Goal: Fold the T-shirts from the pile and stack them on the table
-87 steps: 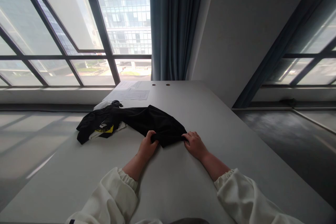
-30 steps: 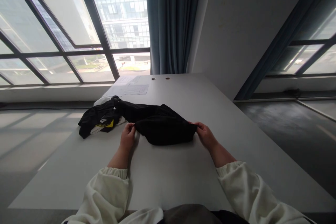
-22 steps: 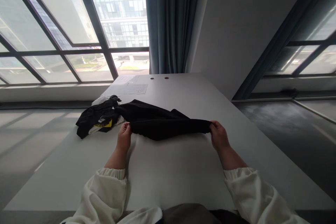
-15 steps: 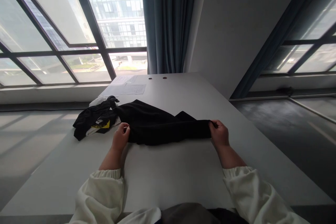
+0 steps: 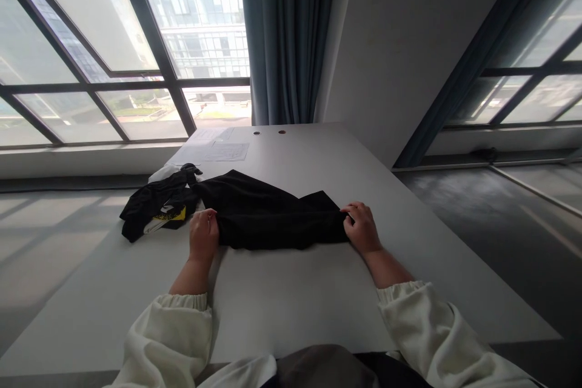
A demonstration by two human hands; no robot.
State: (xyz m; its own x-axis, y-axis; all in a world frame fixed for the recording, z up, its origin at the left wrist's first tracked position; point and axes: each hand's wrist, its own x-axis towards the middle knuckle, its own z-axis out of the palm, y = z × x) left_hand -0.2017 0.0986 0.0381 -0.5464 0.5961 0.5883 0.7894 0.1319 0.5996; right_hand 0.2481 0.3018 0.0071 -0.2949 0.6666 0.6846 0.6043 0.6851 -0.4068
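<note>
A black garment (image 5: 277, 218) lies partly folded across the table, with pointed corners showing along its far edge; whether it is trousers or a top I cannot tell. At its left end my left hand (image 5: 204, 233) is closed, gripping the near edge. My right hand (image 5: 362, 227) pinches the right end, fingers curled over the fabric. The cloth between both hands is fairly straight, its near edge slightly wavy. Left of my left hand sits a crumpled black piece of clothing (image 5: 157, 200) with a yellow and white print, close to the garment's far left end.
The white table (image 5: 291, 309) stretches away from me toward a blue curtain (image 5: 288, 42) and a window. Printed papers (image 5: 227, 151) lie at its far left, near two round cable holes (image 5: 270, 132). Something white (image 5: 163, 174) shows behind the crumpled clothing.
My right hand has moved left, bringing the garment's right end inward. A corner on the far right side now shows larger. My left hand keeps its grip at the left end.
</note>
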